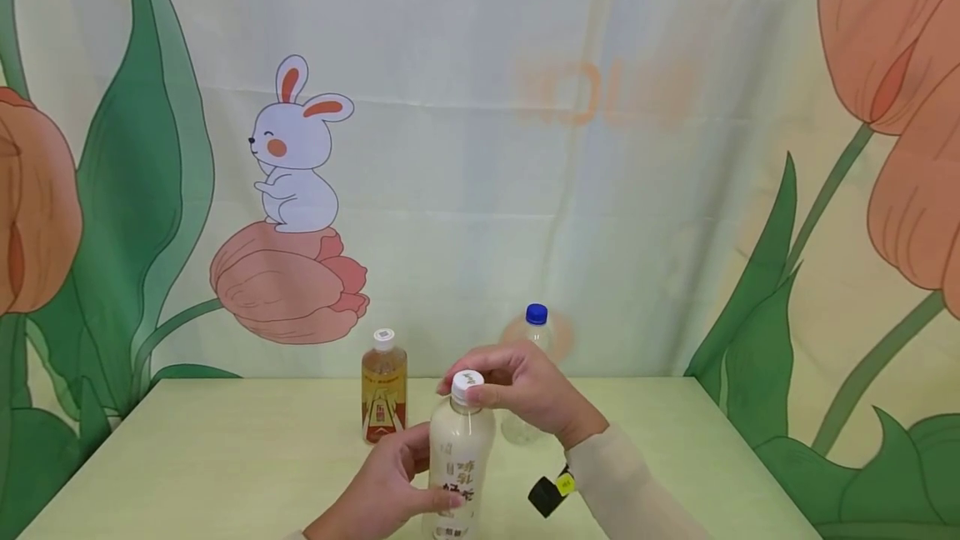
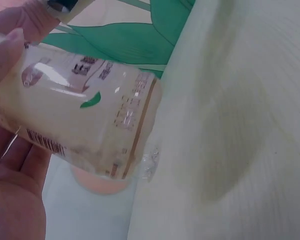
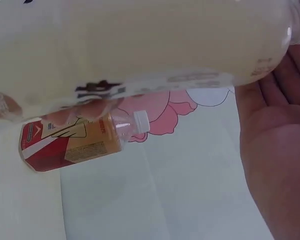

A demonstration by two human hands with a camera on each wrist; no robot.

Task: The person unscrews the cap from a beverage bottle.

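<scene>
A bottle of milky, cream-coloured drink (image 1: 456,473) stands roughly upright between both hands. My left hand (image 1: 393,482) grips its body, thumb across the front and fingers round the far side. The white cap (image 1: 468,387) is pinched between the thumb and fingers of my right hand (image 1: 536,394). In the left wrist view the base of the bottle (image 2: 90,110) appears raised off the table, with a shadow beside it. The palm of my right hand (image 3: 282,135) shows beside the bottle's neck in the right wrist view.
On the pale table (image 1: 247,457), an amber drink bottle with a white cap (image 1: 384,394) stands behind my left hand. A clear bottle with a blue cap (image 1: 536,315) is partly hidden behind my right hand. A printed rabbit-and-tulip cloth (image 1: 465,148) hangs behind.
</scene>
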